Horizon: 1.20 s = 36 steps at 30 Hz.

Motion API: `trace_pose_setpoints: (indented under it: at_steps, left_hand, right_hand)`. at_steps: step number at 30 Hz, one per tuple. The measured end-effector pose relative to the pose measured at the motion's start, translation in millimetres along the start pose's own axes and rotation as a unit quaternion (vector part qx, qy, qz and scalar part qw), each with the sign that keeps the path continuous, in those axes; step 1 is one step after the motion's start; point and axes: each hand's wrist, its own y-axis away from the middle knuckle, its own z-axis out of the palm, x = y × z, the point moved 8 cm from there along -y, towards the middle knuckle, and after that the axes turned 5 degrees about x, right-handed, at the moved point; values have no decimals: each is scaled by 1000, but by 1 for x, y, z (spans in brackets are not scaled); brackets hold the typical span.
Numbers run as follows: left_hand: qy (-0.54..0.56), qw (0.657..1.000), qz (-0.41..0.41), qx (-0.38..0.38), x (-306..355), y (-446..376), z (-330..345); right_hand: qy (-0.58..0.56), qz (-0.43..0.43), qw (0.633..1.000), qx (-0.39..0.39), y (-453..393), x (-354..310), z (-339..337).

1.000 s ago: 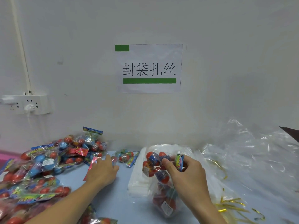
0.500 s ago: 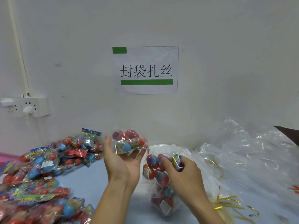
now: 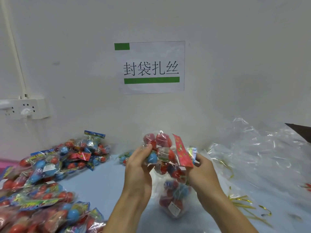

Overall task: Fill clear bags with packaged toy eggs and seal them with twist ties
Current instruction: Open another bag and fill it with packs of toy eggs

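Where packs overlap, right fingers (image 3: 197, 159) half hidden.

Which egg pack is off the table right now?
The red-header egg pack gripped by the left hand, above the clear bag; the other packs lie piled at left.

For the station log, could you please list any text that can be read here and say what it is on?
"封袋扎丝": black characters on the white paper sign taped to the wall, between a green block and a green bar.
White label on the clear bag of eggs: too small to read.
Header cards on the egg packs: printing too blurred to read.
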Motion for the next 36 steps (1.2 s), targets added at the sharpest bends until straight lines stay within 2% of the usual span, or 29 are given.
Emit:
trace_pose_setpoints:
  at_steps: [3, 6, 9, 11, 14, 17, 21, 24, 29, 33, 36]
  left_hand:
    - [-111, 993, 26, -27, 0, 1, 4]
    - [-186, 982, -6, -34, -8, -2, -2]
    - [-187, 981, -49, -28, -16, -5, -10]
    - [-181, 983, -35, -15, -14, -8, -13]
    - [-221, 975, 13, -7, -9, -10, -12]
    - [-284, 956, 68, -24, -4, -6, -4]
    - [-325, 939, 91, -68, -5, -1, 4]
    - [-305, 948, 74, -55, -6, -3, -1]
    - [-207, 976, 54, -29, -3, -5, -1]
    - [-203, 972, 116, 19, 3, -1, 0]
    - [-248, 944, 215, 43, 15, 11, 7]
  right_hand:
    - [-33, 17, 999, -4, 0, 0, -2]
    - [-88, 29, 996, -13, -2, -3, -2]
    - [-124, 54, 991, -11, -7, -1, -5]
    - [-161, 77, 984, -28, -6, -1, -3]
    - [-192, 112, 970, -95, -2, -5, 4]
    - [-93, 47, 982, -156, 5, -13, 17]
    - [-66, -25, 991, -110, 8, -16, 17]
    - [-47, -52, 993, -95, 10, -21, 14]
    - [-34, -76, 987, -141, 22, -29, 25]
    - [-24, -97, 987, -129, 24, -33, 23]
    - [-57, -83, 983, -155, 27, -36, 27]
